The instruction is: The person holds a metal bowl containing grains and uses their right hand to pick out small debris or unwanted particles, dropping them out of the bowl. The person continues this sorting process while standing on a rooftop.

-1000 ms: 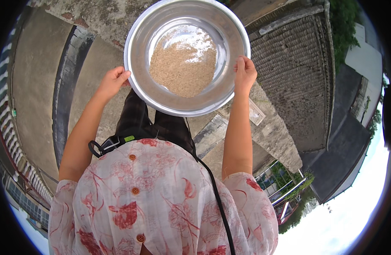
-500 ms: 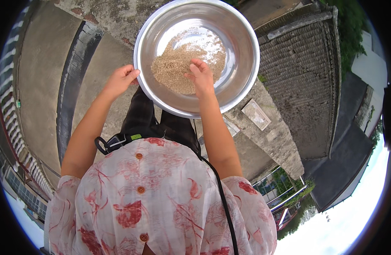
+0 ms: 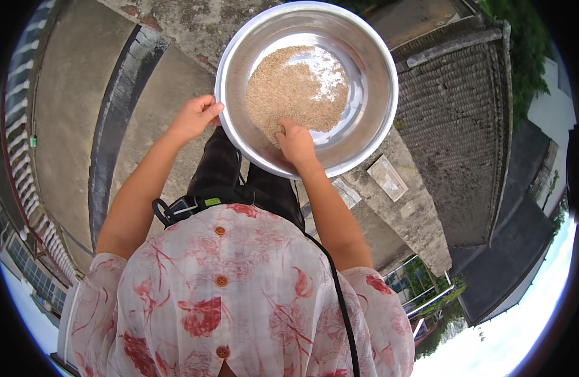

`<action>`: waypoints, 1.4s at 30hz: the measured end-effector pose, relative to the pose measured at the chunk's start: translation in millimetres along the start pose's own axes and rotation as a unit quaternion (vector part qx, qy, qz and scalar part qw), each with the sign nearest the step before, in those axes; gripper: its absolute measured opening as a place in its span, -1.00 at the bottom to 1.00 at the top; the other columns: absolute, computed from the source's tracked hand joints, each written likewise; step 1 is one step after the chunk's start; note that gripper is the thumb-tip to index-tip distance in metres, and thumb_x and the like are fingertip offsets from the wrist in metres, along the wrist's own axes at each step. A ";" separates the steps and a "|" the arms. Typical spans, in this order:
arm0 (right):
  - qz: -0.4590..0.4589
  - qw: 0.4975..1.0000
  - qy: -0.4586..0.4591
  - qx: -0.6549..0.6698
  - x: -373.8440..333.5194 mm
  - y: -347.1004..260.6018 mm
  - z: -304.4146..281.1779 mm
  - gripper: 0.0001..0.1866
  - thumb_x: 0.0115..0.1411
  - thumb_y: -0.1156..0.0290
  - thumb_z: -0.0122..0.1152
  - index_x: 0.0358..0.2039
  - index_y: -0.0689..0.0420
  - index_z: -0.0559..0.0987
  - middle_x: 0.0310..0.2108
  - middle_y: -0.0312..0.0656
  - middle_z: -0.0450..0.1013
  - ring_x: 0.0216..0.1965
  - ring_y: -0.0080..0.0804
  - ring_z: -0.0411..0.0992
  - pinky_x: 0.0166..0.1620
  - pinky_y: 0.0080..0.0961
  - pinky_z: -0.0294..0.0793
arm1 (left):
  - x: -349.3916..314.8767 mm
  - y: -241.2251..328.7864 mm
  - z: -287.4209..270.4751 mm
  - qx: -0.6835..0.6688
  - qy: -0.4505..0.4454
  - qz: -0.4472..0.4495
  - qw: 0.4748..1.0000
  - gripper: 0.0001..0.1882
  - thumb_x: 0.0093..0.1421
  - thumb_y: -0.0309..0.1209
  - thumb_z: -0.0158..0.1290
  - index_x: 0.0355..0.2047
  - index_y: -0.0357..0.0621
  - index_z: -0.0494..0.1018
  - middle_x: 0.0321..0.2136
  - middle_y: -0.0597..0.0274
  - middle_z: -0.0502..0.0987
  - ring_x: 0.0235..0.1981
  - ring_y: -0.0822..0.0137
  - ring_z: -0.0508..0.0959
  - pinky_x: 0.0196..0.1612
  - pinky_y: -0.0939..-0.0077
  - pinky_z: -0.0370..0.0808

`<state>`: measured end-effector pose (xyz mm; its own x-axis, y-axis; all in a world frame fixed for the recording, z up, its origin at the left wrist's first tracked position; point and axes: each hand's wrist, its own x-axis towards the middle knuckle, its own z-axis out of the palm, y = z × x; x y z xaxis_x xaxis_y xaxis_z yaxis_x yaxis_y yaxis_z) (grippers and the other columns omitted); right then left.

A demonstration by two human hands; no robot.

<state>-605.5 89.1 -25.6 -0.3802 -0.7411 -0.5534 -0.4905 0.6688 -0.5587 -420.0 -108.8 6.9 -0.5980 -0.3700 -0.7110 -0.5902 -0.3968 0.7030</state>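
Observation:
A wide, shiny metal basin [image 3: 371, 119] is in front of me, above my legs. A layer of small light-brown grains [image 3: 283, 88] covers its left and near part, and bright bare metal shows at the right. My left hand [image 3: 198, 117] grips the basin's left rim, thumb on top and fingers partly hidden beneath. Inside the basin, near its front wall, my right hand [image 3: 296, 143] reaches down to the grains. Its thumb and forefinger are bent but apart; the other fingers are mostly hidden.
Below me is a concrete floor [image 3: 69, 125] with a dark curved strip [image 3: 123, 100]. Beyond a rough ledge [image 3: 402, 207] at the right lies a tiled roof [image 3: 453, 119]. A rectangular slab [image 3: 387, 178] lies on the ledge. White metal railings [image 3: 431, 298] stand at the lower right.
My right hand has moved lower in the basin, toward its near wall. The grains lie flatter and spread differently. The whole scene has shifted slightly right; my left hand still holds the rim.

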 end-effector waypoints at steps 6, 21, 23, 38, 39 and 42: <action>-0.073 0.985 0.137 -0.072 5.1 -5.9 -24.6 -0.92 0.02 0.41 0.12 -0.44 0.04 0.57 -0.41 -0.13 0.48 -0.35 -0.12 0.45 -0.26 -0.23 0.43 | -2.8 4.5 1.1 0.004 -0.003 -0.008 1.000 -0.69 0.25 -0.19 -0.06 -0.28 -0.21 0.43 -0.39 0.31 0.51 -0.37 0.51 0.48 -0.25 0.56 0.45; -0.059 0.984 0.164 -0.025 122.0 -31.0 -22.1 -0.80 0.04 0.42 0.17 -0.27 0.03 0.51 -0.26 -0.18 0.45 -0.29 -0.17 0.46 -0.23 -0.27 0.45 | 0.2 2.0 -1.2 0.005 -0.012 -0.001 1.000 -0.72 0.24 -0.21 -0.04 -0.32 -0.21 0.42 -0.41 0.30 0.50 -0.38 0.50 0.48 -0.24 0.54 0.45; -0.053 0.984 0.164 -0.043 129.5 -34.3 -19.4 -0.80 0.04 0.41 0.17 -0.27 0.04 0.50 -0.25 -0.18 0.45 -0.28 -0.17 0.46 -0.22 -0.27 0.45 | -1.0 3.0 -1.4 -0.004 -0.020 -0.001 1.000 -0.72 0.24 -0.21 -0.04 -0.31 -0.21 0.42 -0.41 0.30 0.50 -0.37 0.50 0.48 -0.23 0.54 0.45; 0.055 0.960 0.072 0.265 121.9 -33.1 -23.9 -0.87 0.14 0.40 0.10 -0.31 0.13 0.51 -0.39 -0.18 0.47 -0.47 -0.37 0.44 -0.37 -0.48 0.46 | -0.3 2.0 1.8 -0.024 -0.016 0.000 1.000 -0.73 0.25 -0.23 -0.05 -0.31 -0.21 0.41 -0.40 0.30 0.51 -0.37 0.49 0.49 -0.23 0.54 0.46; 0.093 0.908 0.037 0.408 113.1 -32.4 -27.1 -0.88 0.17 0.41 0.08 -0.32 0.16 0.50 -0.40 -0.21 0.46 -0.47 -0.46 0.42 -0.38 -0.57 0.45 | -0.7 1.8 1.9 -0.024 -0.013 -0.001 1.000 -0.74 0.25 -0.23 -0.05 -0.32 -0.21 0.41 -0.40 0.30 0.51 -0.38 0.49 0.49 -0.24 0.54 0.46; 0.100 0.768 -0.034 0.631 83.9 -29.5 -35.0 -0.86 0.23 0.44 0.00 -0.30 0.24 0.48 -0.40 -0.23 0.45 -0.46 -0.57 0.39 -0.39 -0.69 0.44 | -1.5 1.0 1.9 -0.021 -0.003 0.002 1.000 -0.75 0.24 -0.27 -0.05 -0.32 -0.24 0.41 -0.41 0.28 0.51 -0.40 0.48 0.49 -0.27 0.54 0.47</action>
<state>-650.4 5.1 -33.8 -0.2859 -0.6398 -0.7134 0.7403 0.3252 -0.5884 -420.7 -107.0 8.6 -0.6031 -0.3667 -0.7084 -0.5654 -0.4299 0.7039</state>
